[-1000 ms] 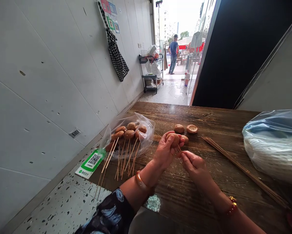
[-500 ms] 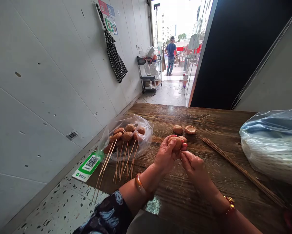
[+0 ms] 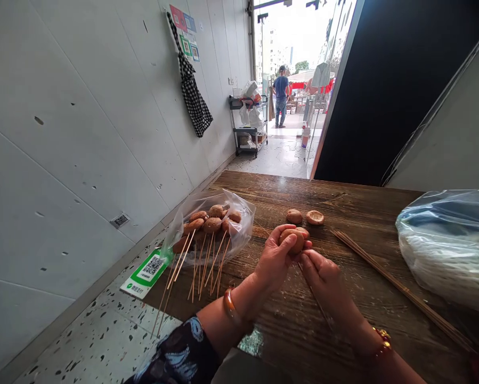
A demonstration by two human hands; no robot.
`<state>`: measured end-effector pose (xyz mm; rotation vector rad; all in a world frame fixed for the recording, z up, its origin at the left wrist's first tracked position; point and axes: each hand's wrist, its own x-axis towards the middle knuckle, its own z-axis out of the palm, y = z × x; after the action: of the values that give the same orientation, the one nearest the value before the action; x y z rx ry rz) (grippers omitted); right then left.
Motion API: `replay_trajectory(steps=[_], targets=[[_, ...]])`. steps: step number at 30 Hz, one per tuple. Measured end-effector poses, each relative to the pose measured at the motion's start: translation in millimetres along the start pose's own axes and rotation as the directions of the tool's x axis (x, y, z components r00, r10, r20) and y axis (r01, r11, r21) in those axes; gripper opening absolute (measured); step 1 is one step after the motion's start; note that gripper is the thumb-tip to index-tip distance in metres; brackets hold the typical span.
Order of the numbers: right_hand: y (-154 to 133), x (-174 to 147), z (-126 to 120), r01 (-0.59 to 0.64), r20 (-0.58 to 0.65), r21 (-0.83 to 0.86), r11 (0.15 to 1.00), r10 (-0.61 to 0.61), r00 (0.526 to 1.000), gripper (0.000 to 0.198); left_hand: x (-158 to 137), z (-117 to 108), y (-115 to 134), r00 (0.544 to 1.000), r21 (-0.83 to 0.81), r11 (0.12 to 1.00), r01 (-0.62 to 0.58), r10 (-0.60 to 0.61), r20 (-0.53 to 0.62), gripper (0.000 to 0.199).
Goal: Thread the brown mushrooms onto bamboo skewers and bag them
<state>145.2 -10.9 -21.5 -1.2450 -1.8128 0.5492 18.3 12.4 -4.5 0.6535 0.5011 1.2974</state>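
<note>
My left hand [image 3: 274, 257] is closed around a brown mushroom [image 3: 294, 241], cap toward me. A second cap [image 3: 303, 231] shows just behind it; whether the hand holds that one too, I cannot tell. Against the mushroom's lower right side, my right hand [image 3: 321, 273] pinches a thin wooden skewer [image 3: 314, 294], whose lower length slants down toward the table. The skewer's tip is hidden by the fingers and mushroom. Just beyond my hands lie two loose mushrooms, one cap up [image 3: 294, 216] and one showing its pale underside [image 3: 315, 217].
Skewered mushrooms [image 3: 212, 225] lie in a clear plastic bag [image 3: 245, 213] at left, sticks pointing toward me. Beside it is a green QR-code card [image 3: 148, 273]. A skewer bundle [image 3: 399, 288] and a large plastic bag [image 3: 443, 240] occupy the right. A person [image 3: 280, 93] stands outside the doorway.
The camera view has shifted slightly. More of the skewer shows below my right hand, slanting toward the table. Both hands stay together at the mushroom.
</note>
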Motion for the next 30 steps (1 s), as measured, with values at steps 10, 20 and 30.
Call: replay_trajectory(steps=[10,20,30], targets=[[1,-1,3,-0.012,0.007,0.033,0.999,0.011,1.000,0.032,3,-6,7,0.995,0.052,0.997,0.057,-0.061,0.074,0.034],[4,-8,4,0.016,0.034,0.036,0.999,-0.017,0.999,0.030,7,-11,24,0.996,0.057,0.994,-0.094,0.094,-0.003,0.029],[5,-9,8,-0.043,-0.012,0.039,0.998,0.043,0.999,0.034,9,-8,13,0.995,0.029,0.996,-0.079,0.080,-0.057,0.028]])
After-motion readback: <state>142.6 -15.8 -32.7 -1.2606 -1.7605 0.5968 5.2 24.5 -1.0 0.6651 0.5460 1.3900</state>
